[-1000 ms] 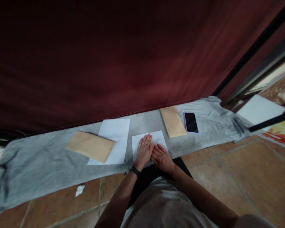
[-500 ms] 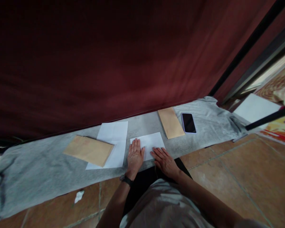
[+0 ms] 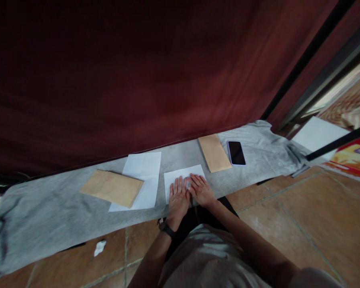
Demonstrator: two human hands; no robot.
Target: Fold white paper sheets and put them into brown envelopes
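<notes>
A white sheet of paper (image 3: 171, 178), which looks folded, lies on the grey cloth in front of me. My left hand (image 3: 179, 199) rests flat on it, fingers stretched out and pointing away from me. Close beside it, my right hand (image 3: 201, 190) also presses flat on the paper, its fingers slanting toward the left. The two hands touch or nearly touch near the thumbs and cover the sheet's lower middle. Neither hand grips anything.
Left of the hands, brown envelopes (image 3: 111, 187) overlap larger white paper (image 3: 147, 172). Another brown envelope (image 3: 215, 153) and a phone (image 3: 237, 153) lie to the right. Grey cloth (image 3: 54, 208) covers the narrow bench below a dark red curtain (image 3: 156, 88). A white scrap (image 3: 100, 248) is on the tiled floor.
My left hand has slid a little right and my right hand a little left and up, so they now lie together on the paper. The other items stay where they were.
</notes>
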